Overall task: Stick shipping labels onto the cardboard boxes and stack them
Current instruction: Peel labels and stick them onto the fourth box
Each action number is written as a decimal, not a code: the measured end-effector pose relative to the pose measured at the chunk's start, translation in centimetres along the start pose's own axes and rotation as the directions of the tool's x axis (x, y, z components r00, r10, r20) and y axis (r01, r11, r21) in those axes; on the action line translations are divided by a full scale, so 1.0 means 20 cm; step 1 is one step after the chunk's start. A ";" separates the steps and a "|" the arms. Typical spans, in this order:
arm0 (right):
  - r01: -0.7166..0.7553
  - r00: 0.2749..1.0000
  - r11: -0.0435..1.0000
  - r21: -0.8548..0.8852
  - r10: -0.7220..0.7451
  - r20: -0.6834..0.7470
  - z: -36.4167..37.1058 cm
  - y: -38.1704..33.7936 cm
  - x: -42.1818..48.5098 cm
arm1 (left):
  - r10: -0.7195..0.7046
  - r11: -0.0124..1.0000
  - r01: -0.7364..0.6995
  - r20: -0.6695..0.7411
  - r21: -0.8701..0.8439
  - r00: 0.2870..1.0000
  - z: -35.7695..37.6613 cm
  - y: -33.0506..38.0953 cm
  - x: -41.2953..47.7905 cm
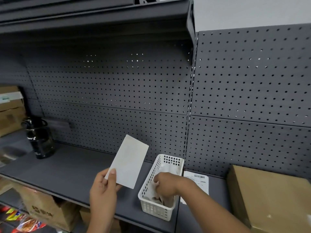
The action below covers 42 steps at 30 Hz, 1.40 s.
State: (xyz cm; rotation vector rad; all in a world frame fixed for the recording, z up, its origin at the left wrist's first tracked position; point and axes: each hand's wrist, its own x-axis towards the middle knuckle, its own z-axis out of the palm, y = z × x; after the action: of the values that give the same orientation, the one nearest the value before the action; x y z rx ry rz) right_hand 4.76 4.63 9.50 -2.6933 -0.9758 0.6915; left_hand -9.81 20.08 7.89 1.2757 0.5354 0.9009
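We pinched a blank label point(129, 162) by its lower corner in our left hand point(102, 190) | right hand point(165, 184) fingers curled down inside the basket point(156, 211), hold unclear | cardboard box point(272, 195) sat right of them.

Partly legible only: white script ending "arf" on black bottle point(39, 138) at 9 o'clock, barcode with unreadable fine print on shipping label point(199, 180) at 5 o'clock, illegible dark print on lower-shelf carton point(42, 211) at 8 o'clock.
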 end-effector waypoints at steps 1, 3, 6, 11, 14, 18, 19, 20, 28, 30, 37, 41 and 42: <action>0.019 0.999 0.999 0.040 -0.017 -0.037 -0.02 0.02 -0.03 | -0.002 1.000 0.002 0.005 0.002 1.000 0.00 0.00 0.00; 0.068 0.991 0.992 0.110 -0.055 -0.118 -0.05 0.04 -0.10 | -0.006 1.000 0.006 0.007 0.010 1.000 0.01 -0.01 0.00; 0.143 0.975 0.969 0.203 -0.103 -0.197 -0.07 0.06 -0.21 | -0.007 1.000 0.007 0.005 0.028 1.000 0.03 -0.02 -0.01; 0.197 0.944 0.924 0.328 -0.088 -0.319 -0.08 0.17 -0.38 | -0.008 0.999 0.007 0.019 0.039 1.000 0.06 0.00 -0.06; 0.217 0.914 0.884 0.415 -0.035 -0.404 -0.07 0.27 -0.48 | -0.007 0.999 0.005 0.027 0.042 1.000 0.10 0.01 -0.12; 0.286 0.843 0.762 0.581 0.088 -0.530 -0.07 0.41 -0.65 | 0.000 0.998 -0.003 0.055 0.060 0.998 0.19 0.01 -0.23; 0.311 0.820 0.732 0.607 0.116 -0.560 -0.06 0.44 -0.69 | 0.009 0.998 -0.014 0.070 0.065 0.997 0.23 0.01 -0.26; 0.333 0.801 0.704 0.627 0.139 -0.582 -0.06 0.47 -0.74 | 0.021 0.997 -0.027 0.089 0.071 0.996 0.27 0.02 -0.30; 0.396 0.726 0.594 0.700 0.265 -0.635 -0.02 0.74 -1.02 | 0.104 0.986 -0.135 0.267 0.101 0.958 0.65 0.04 -0.63; 0.400 0.723 0.545 0.737 0.306 -0.619 -0.02 0.81 -1.09 | 0.126 0.980 -0.167 0.306 0.112 0.944 0.74 0.04 -0.70; 0.416 0.724 0.420 0.806 0.383 -0.574 -0.02 0.98 -1.25 | 0.236 0.890 -0.407 0.556 0.207 0.797 1.01 0.01 -0.98; 0.464 0.732 0.323 0.825 0.386 -0.562 -0.03 1.04 -1.32 | 0.201 0.834 -0.499 0.712 0.236 0.673 1.15 -0.03 -1.13; 0.469 0.741 0.309 0.827 0.372 -0.559 -0.03 1.06 -1.34 | 0.211 0.816 -0.531 0.738 0.228 0.641 1.18 -0.05 -1.16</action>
State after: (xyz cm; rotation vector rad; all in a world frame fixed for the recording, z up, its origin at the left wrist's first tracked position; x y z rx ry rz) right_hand -1.22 -28.77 12.69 -1.4866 -0.2144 0.0736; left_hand -4.35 -12.54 9.55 2.0641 -0.1760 0.5747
